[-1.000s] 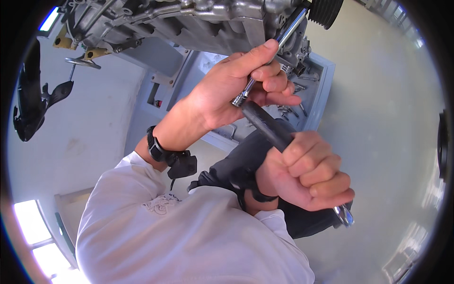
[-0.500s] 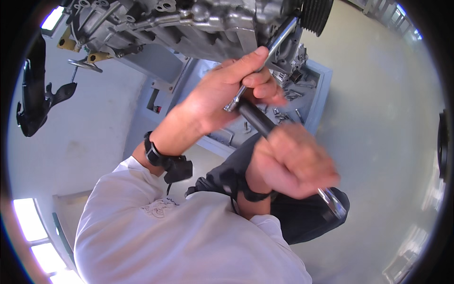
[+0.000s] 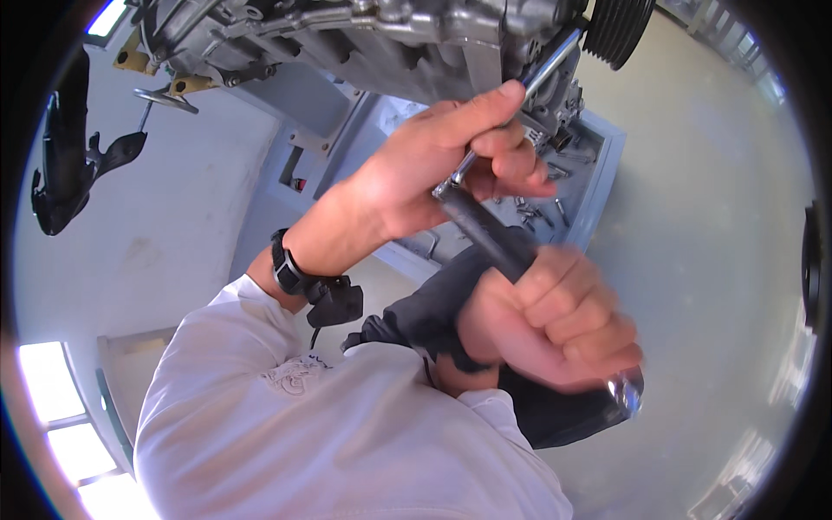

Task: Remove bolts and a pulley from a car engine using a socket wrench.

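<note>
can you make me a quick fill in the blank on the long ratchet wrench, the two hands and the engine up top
1. Both hands grip one long ratchet wrench with a dark handle; the ______ hand is nearer the grey metal engine.
2. The right hand is closed around the wrench's ______ end.
3. The left hand has a black ______ on its wrist.
4. The person's sleeves are ______ in colour.

Missing words: left; handle; watch; white
</note>
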`<action>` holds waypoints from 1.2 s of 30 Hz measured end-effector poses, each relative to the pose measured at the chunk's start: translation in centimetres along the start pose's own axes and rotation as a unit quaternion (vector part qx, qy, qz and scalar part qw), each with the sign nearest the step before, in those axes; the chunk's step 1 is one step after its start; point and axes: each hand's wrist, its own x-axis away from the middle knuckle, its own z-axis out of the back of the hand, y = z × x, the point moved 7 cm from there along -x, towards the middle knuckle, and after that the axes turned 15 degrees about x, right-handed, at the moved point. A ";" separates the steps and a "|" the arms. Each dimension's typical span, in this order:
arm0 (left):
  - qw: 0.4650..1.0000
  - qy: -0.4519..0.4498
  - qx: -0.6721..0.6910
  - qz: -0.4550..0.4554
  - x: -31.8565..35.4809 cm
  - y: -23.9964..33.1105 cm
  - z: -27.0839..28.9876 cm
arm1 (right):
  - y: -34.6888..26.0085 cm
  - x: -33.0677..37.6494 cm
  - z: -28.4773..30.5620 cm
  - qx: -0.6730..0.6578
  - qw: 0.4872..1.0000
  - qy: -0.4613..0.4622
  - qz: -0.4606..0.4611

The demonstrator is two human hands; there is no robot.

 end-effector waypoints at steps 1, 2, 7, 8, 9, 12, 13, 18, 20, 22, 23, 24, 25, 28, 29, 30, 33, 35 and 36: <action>1.000 0.010 -0.015 -0.013 -0.1 0.5 0.2 | 0.1 -0.1 0.4 0.012 1.000 0.019 0.016; 1.000 -0.006 -0.006 0.000 0.2 0.6 0.3 | -0.4 -0.5 0.4 0.009 1.000 0.020 0.012; 1.000 -0.007 0.011 0.007 0.1 0.2 0.0 | -4.0 -0.2 1.9 0.138 0.972 0.160 0.107; 1.000 0.001 0.006 0.009 0.1 0.0 0.0 | -2.0 1.2 2.5 0.184 0.957 0.196 0.110; 1.000 -0.001 0.007 0.012 0.1 0.0 -0.1 | 1.3 -0.1 0.4 0.062 0.997 -0.023 -0.037; 1.000 0.021 -0.003 0.011 0.3 0.6 0.6 | -0.6 -0.4 1.4 -0.007 0.999 0.043 0.006; 1.000 0.011 0.000 0.007 0.3 0.6 0.4 | -2.9 -1.2 1.6 -0.015 0.995 0.070 0.063; 1.000 0.024 0.008 0.016 0.2 0.0 -0.2 | -0.2 -0.3 0.1 0.048 0.999 0.002 0.017; 1.000 0.007 -0.007 0.006 0.4 0.6 0.1 | -1.2 -0.7 0.7 0.016 0.998 0.040 0.041; 1.000 0.005 0.007 0.009 0.4 0.6 0.4 | -4.0 -0.7 1.8 -0.005 0.984 0.145 0.101; 1.000 0.003 0.022 0.012 0.4 0.4 0.5 | -3.2 -0.3 1.8 -0.005 0.984 0.145 0.099; 1.000 0.005 0.024 0.011 0.3 0.4 0.6 | -0.8 -0.1 0.5 0.018 0.997 0.067 0.041; 1.000 0.012 0.022 0.004 0.1 0.6 0.3 | 0.7 0.0 -0.7 0.046 0.999 -0.011 -0.013; 0.999 0.017 0.029 0.004 0.2 0.5 0.1 | -1.0 -0.6 0.5 0.044 0.997 0.048 0.028; 0.999 0.017 0.037 0.006 0.4 0.4 0.4 | -2.1 -0.7 1.2 0.048 0.992 0.092 0.067; 1.000 0.007 0.021 0.001 0.6 0.5 0.6 | -3.5 -0.8 1.7 0.041 0.986 0.130 0.095; 1.000 0.008 0.024 0.009 0.0 0.2 0.2 | -0.3 -0.6 0.7 0.008 0.998 0.055 0.033; 0.999 0.015 0.031 0.012 0.0 0.3 0.4 | 0.6 -0.6 0.0 -0.012 1.000 0.020 0.002; 0.999 0.023 0.039 0.016 0.0 0.3 0.5 | 0.0 -0.8 0.2 -0.002 1.000 0.027 0.006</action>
